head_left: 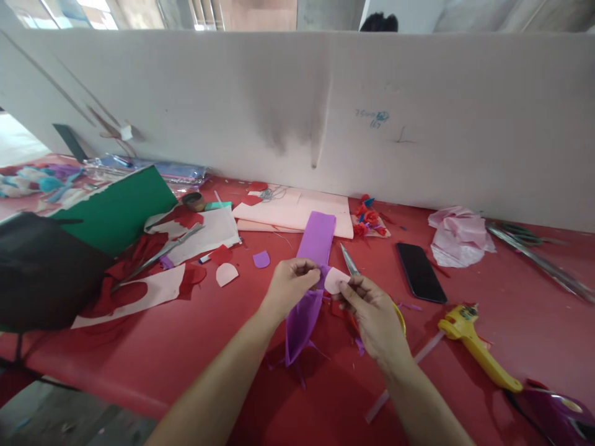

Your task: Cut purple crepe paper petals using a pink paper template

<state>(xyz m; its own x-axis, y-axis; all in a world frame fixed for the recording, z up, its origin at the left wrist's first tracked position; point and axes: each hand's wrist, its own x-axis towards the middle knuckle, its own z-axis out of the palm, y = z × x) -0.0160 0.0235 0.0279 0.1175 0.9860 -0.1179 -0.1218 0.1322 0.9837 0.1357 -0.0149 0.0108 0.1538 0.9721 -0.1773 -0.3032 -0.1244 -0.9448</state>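
Observation:
My right hand (374,310) pinches a pale pink rounded paper piece (333,281) between thumb and fingers. Close beside it, my left hand (294,284) has its fingers closed on a small purple paper piece (322,276), which meets the pink one. Beneath both hands lies a folded purple paper strip (317,238), with a loose purple piece (301,325) nearer to me. Scissors (348,260) rest under my right hand, partly hidden by it. A purple petal-shaped cutout (261,259) and a pink one (227,274) lie left of my hands.
To the right are a black phone (421,272), a yellow glue gun (478,350) and crumpled pink plastic (460,236). Red paper flowers (369,218) and peach sheets (297,214) sit at the back. Left stand a green board (125,210) and a black bag (51,272).

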